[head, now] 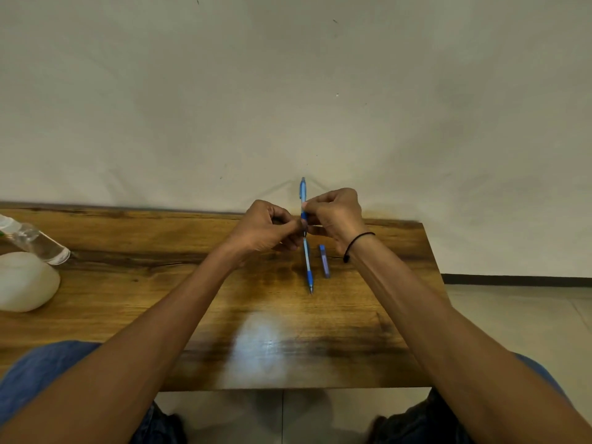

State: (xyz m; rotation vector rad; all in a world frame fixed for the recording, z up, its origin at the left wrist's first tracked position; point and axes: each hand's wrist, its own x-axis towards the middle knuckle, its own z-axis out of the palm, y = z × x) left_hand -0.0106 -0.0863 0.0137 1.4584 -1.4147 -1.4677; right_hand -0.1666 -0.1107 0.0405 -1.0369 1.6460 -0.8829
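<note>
My right hand (334,216) pinches a blue mechanical pencil (303,195) and holds it upright above the wooden table (160,283), tip pointing down. My left hand (264,230) has its fingers curled, with the fingertips meeting at the pencil's lower tip; whatever they pinch there is too small to make out. A second blue mechanical pencil (308,267) lies on the table just below the hands, tip toward me. Beside it on the right lies a small blue lead case (324,261).
A clear plastic bottle (35,241) lies tilted at the table's left edge above a rounded white object (25,282). A pale wall rises behind the table's far edge. Tiled floor (512,315) lies to the right. My legs in blue jeans (41,373) are under the near edge.
</note>
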